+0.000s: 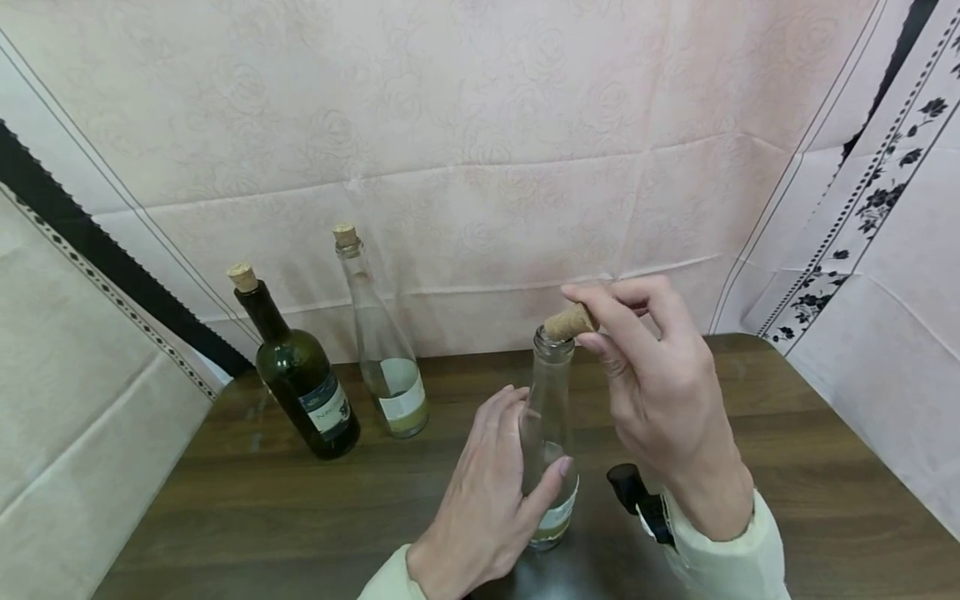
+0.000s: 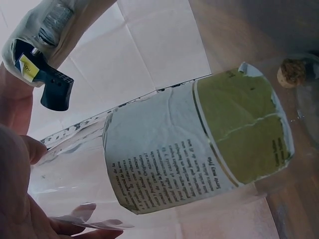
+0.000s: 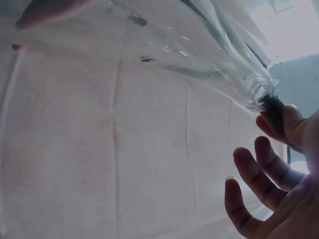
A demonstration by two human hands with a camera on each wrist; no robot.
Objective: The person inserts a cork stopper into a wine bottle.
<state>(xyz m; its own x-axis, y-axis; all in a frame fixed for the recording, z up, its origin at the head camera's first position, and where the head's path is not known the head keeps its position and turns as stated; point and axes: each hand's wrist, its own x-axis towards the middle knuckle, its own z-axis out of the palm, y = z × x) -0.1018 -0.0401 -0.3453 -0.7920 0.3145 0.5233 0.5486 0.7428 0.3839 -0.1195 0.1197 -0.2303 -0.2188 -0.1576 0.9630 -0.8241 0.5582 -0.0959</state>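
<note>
A clear glass bottle (image 1: 552, 379) with a white and green label (image 2: 199, 139) stands on the table. My left hand (image 1: 491, 500) holds it around the body, thumb on the near side and fingers along the left. Above it, my right hand (image 1: 663, 383) pinches a cork (image 1: 573, 322) between thumb and index finger. That cork lies tilted, its left end touching the bottle's mouth. From the right wrist view, the cork (image 3: 272, 115) meets the glass rim (image 3: 259, 93), while the other fingers (image 3: 259, 179) are spread apart from it.
A dark green wine bottle (image 1: 296, 375) and another clear bottle (image 1: 382, 342), both corked, stand at the back left of the wooden table (image 1: 247, 508). Pale patterned cloth (image 1: 480, 167) hangs behind. Another cork (image 2: 291, 73) shows near the bottle's base in the left wrist view.
</note>
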